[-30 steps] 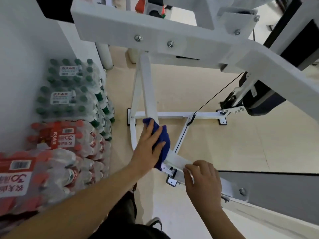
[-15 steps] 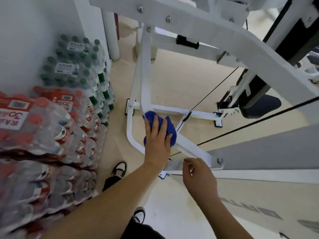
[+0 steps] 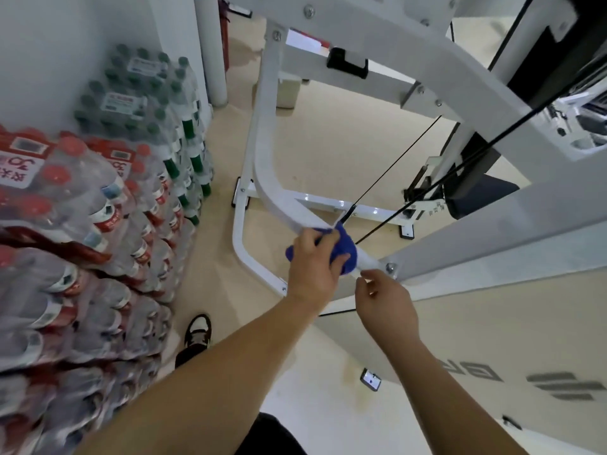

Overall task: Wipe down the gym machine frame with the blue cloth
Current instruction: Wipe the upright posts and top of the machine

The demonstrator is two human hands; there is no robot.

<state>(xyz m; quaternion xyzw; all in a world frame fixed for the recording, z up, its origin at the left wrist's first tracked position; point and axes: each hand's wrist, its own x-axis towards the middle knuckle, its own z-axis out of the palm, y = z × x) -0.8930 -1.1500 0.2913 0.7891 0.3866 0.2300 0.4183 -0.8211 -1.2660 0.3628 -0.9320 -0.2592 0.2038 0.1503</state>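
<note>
The white gym machine frame fills the upper middle of the view, with a curved bar running down toward my hands. My left hand presses the bunched blue cloth against the lower end of that curved bar. My right hand hovers just right of the cloth, beside a bolt on the frame, with fingers loosely curled and nothing in them. The left hand hides part of the cloth.
Shrink-wrapped packs of water bottles are stacked high along the left wall. Black cables run diagonally across the frame. A black seat pad sits at the right. My shoe stands on the beige floor below.
My left hand has slid the cloth down the curved bar toward the bolted joint. The view has shifted lower and closer; my right hand stays next to the joint.
</note>
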